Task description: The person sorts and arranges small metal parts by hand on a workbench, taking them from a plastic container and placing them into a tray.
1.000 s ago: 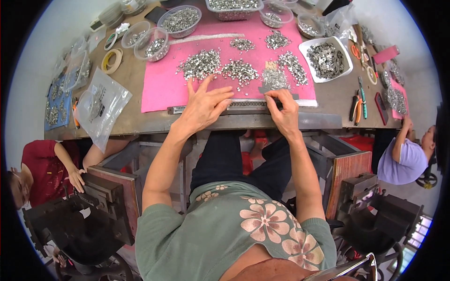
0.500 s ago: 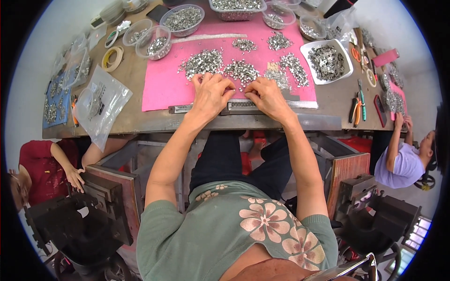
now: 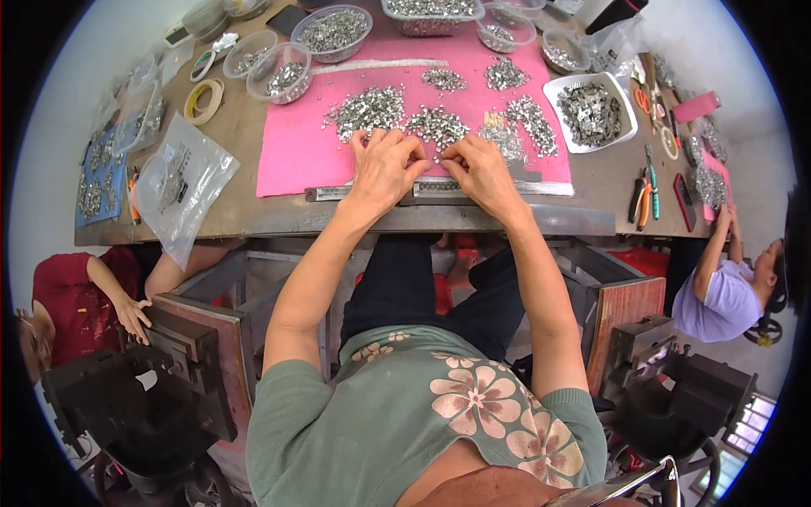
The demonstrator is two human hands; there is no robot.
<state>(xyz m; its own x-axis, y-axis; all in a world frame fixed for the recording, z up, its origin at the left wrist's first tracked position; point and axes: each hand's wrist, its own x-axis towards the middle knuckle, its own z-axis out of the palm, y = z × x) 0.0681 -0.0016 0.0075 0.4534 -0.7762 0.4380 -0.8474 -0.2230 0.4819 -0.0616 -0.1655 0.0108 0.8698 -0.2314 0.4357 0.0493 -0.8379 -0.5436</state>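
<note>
My left hand [image 3: 384,173] is closed in a pinch, thumb and forefinger together, just above the near edge of a pink ribbed mat [image 3: 287,160]. Close beside it, my right hand [image 3: 479,173] pinches too, its fingertips a short gap away. Anything between the fingers is too small to make out. Below both hands lies a long, narrow metal strip with a row of slots [image 3: 438,188]. Just beyond the fingertips are a heap of small shiny metal pieces [image 3: 436,127] and a larger heap [image 3: 372,111]. Flat silvery pieces [image 3: 502,135] lie beyond my right hand.
A white square dish [image 3: 591,111] of metal parts stands right of the mat, with pliers [image 3: 644,198] nearby. Clear tubs [image 3: 331,35] of pieces line the back. Tape [image 3: 203,101] and a plastic bag [image 3: 198,160] lie left. Two people sit at either side.
My left thumb and fingertips have shifted slightly right, toward my right hand. My right fingertips have risen a little off the slotted strip. The person at the right has moved their hands slightly.
</note>
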